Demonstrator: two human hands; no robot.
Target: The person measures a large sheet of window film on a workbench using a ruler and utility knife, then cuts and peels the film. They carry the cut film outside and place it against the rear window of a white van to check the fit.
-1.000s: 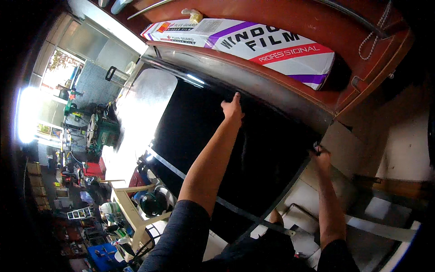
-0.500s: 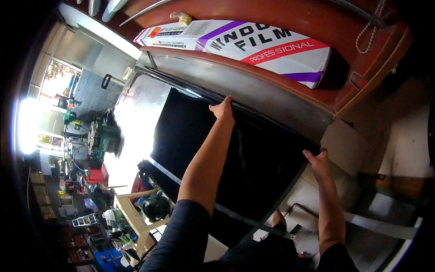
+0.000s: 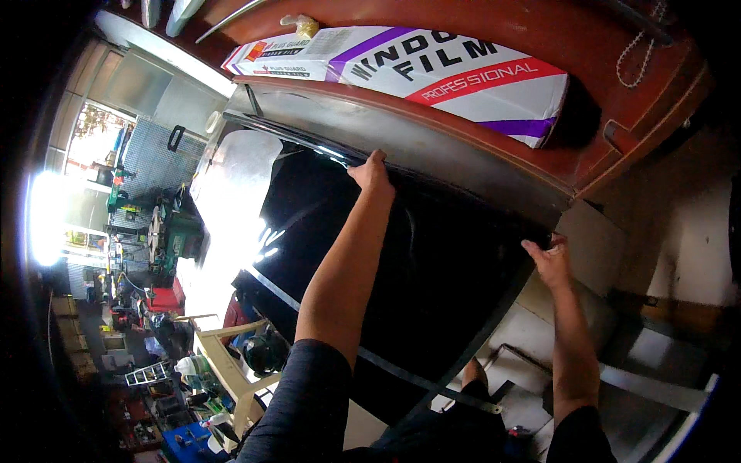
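Observation:
A large sheet of glossy black film (image 3: 455, 270) spreads over the worktop before me, with a long dark roll (image 3: 297, 140) along its far side. My left hand (image 3: 372, 171) is closed around the film's far edge at the roll, thumb toward the left. At the right end, my right hand (image 3: 551, 258) pinches the film's far right corner between thumb and fingers. The sheet's left edge is wavy and lifted, with bright glints on it. A flat metal straightedge strip (image 3: 386, 363) runs across the nearer part of the black area.
A long white, purple and red carton (image 3: 455, 85) lies on a red-brown shelf (image 3: 587, 166) beyond the roll. A beaded chain (image 3: 637, 62) hangs at upper right. Leftward are a bright metal surface (image 3: 231, 185), a cream wooden frame (image 3: 224, 363) and cluttered tools.
Both hands have moved slightly farther from me, the right one also rightward. The film's left edge, straight before, now ripples and catches light.

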